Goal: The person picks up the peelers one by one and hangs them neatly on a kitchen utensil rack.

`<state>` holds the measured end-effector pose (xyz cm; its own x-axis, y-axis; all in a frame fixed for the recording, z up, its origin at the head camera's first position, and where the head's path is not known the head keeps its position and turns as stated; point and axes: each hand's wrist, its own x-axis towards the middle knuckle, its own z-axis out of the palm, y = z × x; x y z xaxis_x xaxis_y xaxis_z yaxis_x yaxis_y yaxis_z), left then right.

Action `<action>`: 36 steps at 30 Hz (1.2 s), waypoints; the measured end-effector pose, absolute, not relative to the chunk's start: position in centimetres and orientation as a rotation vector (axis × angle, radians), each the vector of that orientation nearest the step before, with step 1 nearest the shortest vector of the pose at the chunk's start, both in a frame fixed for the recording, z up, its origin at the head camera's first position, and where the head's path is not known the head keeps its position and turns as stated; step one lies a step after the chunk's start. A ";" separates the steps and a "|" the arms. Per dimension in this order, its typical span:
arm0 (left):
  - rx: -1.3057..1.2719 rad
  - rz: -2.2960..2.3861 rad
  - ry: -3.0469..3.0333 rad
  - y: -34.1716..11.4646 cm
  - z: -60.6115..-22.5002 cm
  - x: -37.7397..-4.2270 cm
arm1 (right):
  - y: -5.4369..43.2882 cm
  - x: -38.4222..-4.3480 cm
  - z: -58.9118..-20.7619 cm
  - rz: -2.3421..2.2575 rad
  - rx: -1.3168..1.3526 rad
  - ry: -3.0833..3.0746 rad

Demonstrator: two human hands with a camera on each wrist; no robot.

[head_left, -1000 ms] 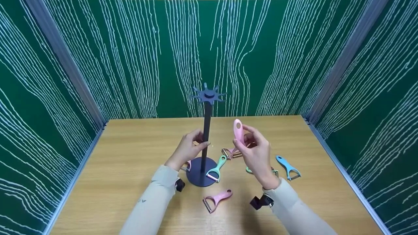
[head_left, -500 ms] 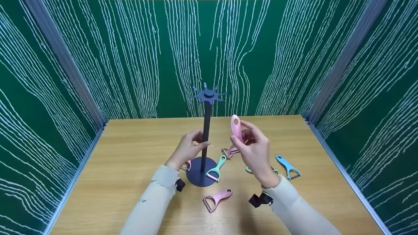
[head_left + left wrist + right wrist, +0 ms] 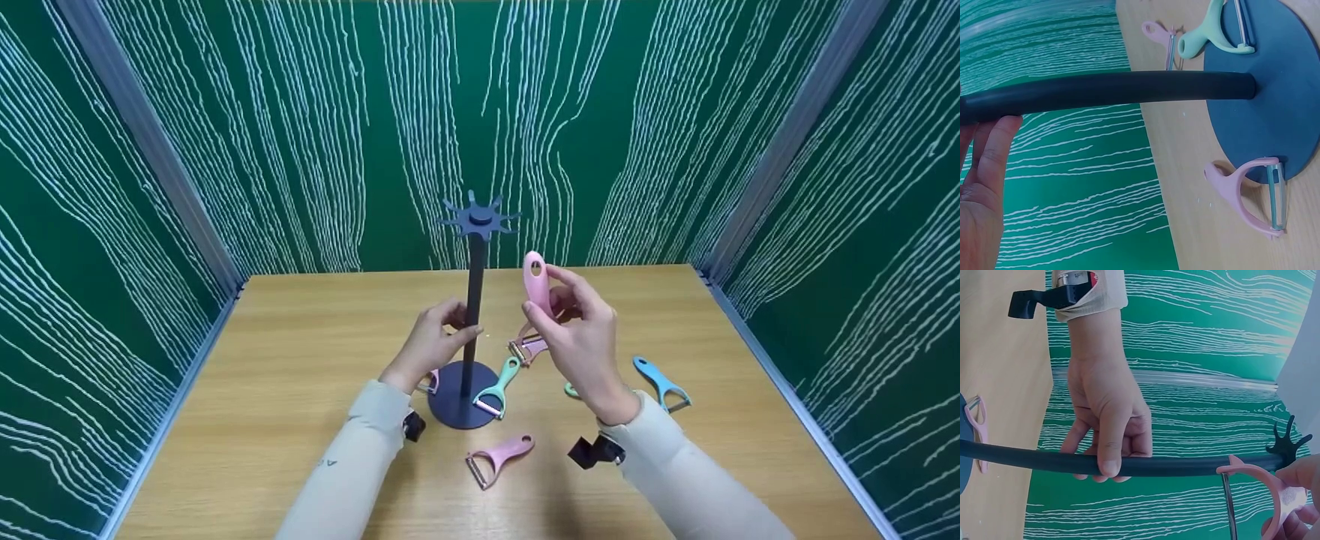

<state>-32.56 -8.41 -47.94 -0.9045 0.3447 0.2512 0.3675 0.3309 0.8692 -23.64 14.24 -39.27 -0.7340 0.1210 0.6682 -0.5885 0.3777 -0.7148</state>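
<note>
Right of the dark stand [image 3: 474, 281], the right hand [image 3: 585, 349] pinches a pink peeler [image 3: 537, 291], holed end up; likely light, stiff and slick, best gripped mid-handle. The left hand [image 3: 430, 336] grips the stand.

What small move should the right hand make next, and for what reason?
Probably bring the held pink peeler closer to the pronged top of the dark stand: the right hand holds it hole end up, apart from that bare top, and the left hand grips the stand.
</note>
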 end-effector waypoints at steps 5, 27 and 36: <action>-0.650 -1.663 -2.564 -8.3 -47.8 -32.4 | 13.8 -23.7 -38.8 1.388 0.425 -1.971; -0.678 -1.656 -2.552 -8.4 -47.9 -32.4 | 11.6 -23.2 -36.4 1.394 0.513 -1.941; -0.677 -1.669 -2.554 -8.3 -47.9 -32.5 | 10.8 -23.6 -35.9 1.379 0.552 -1.913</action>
<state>-32.54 -8.33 -47.86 -0.9059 0.3456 0.2447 0.3630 0.3360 0.8691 -23.61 10.81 -35.90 -0.6608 0.0600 0.7482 -0.6909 0.3408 -0.6375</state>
